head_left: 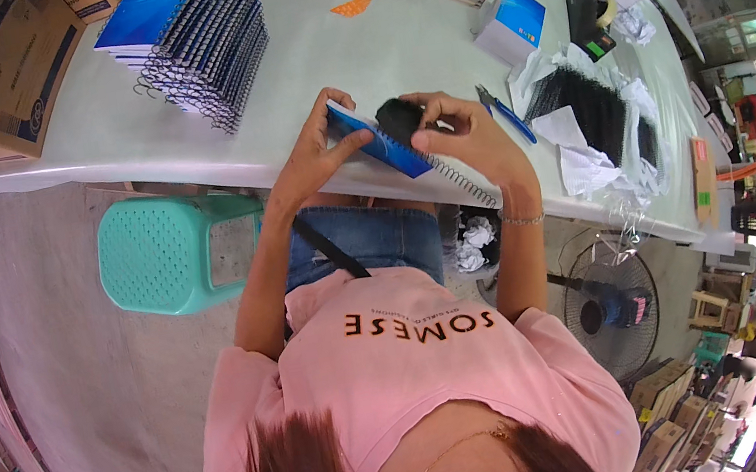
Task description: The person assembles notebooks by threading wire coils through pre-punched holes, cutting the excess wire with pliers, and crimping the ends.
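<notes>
My left hand [324,153] is closed on a blue-covered booklet [390,152], thumb across its cover, at the table's front edge. A wire-like spiral coil [459,177] runs along the booklet's edge, and its loose end sticks out toward the lower right, under my right wrist. My right hand [465,133] has its fingers curled at the coil edge. Between those fingers and the booklet is a dark, soft-looking pad [400,118], pinched in my right hand; its exact kind is unclear. Blue-handled pliers [508,114] lie just right of my right hand.
A tall stack of coil-bound blue booklets [208,46] stands at the left, near a cardboard box [13,80]. To the right lie black coils [580,113], crumpled paper [582,161], a tape dispenser [590,21] and a block of blue-covered booklets [511,24]. A green stool [156,254] and a fan [608,304] stand below.
</notes>
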`<state>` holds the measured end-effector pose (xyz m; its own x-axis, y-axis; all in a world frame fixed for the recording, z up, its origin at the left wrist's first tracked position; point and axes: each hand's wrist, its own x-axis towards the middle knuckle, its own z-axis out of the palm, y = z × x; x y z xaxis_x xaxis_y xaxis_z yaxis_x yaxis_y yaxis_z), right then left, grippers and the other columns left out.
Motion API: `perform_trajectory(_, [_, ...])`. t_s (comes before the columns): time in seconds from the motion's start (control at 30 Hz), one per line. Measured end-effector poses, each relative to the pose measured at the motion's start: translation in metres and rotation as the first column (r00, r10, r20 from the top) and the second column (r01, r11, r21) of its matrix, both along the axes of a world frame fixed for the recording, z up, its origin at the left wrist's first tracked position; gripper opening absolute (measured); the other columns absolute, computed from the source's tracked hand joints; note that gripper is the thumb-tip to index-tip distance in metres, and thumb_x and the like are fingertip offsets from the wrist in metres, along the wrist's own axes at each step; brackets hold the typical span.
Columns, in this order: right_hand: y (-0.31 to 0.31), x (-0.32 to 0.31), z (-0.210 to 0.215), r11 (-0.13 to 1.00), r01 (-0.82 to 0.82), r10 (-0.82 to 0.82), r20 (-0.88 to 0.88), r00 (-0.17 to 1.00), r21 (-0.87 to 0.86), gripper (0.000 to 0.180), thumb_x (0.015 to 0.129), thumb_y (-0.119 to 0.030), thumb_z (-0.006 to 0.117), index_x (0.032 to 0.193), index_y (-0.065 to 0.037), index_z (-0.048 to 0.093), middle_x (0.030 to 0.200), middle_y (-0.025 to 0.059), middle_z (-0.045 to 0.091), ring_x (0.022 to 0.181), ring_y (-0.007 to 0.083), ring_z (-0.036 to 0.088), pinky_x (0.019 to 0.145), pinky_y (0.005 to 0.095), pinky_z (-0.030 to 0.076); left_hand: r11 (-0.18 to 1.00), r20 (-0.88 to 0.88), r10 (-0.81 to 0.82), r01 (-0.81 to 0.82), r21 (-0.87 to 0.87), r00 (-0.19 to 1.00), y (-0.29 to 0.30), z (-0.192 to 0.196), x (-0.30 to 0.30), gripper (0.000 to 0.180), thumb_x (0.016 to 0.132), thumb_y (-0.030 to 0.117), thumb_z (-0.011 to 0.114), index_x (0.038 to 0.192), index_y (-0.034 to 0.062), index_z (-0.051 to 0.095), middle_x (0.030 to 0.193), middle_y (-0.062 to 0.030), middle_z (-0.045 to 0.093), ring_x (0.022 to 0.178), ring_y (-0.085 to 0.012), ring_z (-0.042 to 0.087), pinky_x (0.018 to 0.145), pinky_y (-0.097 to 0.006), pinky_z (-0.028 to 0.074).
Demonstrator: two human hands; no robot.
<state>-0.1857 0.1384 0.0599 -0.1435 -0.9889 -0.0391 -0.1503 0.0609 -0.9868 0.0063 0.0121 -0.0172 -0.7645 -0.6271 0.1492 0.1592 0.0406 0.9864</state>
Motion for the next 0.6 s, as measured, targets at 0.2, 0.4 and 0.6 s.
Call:
perform_trajectory(0.2, [-0.005,-0.003,0.002,0.996,-0.069,0.062,0.124,0.99,0.055,0.03,0.077,-0.027,0.08,0.083,-0.002,0.064,0.119,0.0132,0.062,0.102,0.0187,0.057,0.089,0.0315,0.044,1.0,0.018,0.014,-0.014,-0.006,1.0,0.001,0.003,0.003,0.04,0.086,0.016,0.074,0.109,0.0093,0.043,0.102,-0.0004,0.04,0.101,-0.0104,0.04,0.092,-0.024,0.032])
perform_trajectory(0.4, [-0.016,-0.006,-0.019,0.997,0.062,-0.027,-0.58,0.814,0.041,0.028,0.08,-0.026,0.077,0.084,-0.001,0.065,0.103,0.0087,0.068,0.096,0.0148,0.057,0.085,0.0273,0.043,1.0,0.026,0.007,-0.007,-0.015,1.0,0.003,0.003,0.001,0.038,0.086,0.015,0.073,0.108,0.0087,0.043,0.102,-0.0006,0.041,0.102,-0.0109,0.041,0.093,-0.024,0.031])
perform_trajectory(0.6, [-0.002,-0.008,0.006,0.991,0.006,-0.02,0.102,0.995,0.136,0.027,0.083,-0.026,0.075,0.09,-0.002,0.067,0.099,0.0038,0.066,0.09,0.0117,0.054,0.085,0.027,0.043,0.999,-0.002,0.037,-0.037,-0.037,0.999,0.003,0.0,0.001,0.038,0.086,0.015,0.073,0.11,0.0088,0.044,0.102,-0.0003,0.042,0.102,-0.011,0.042,0.092,-0.024,0.033])
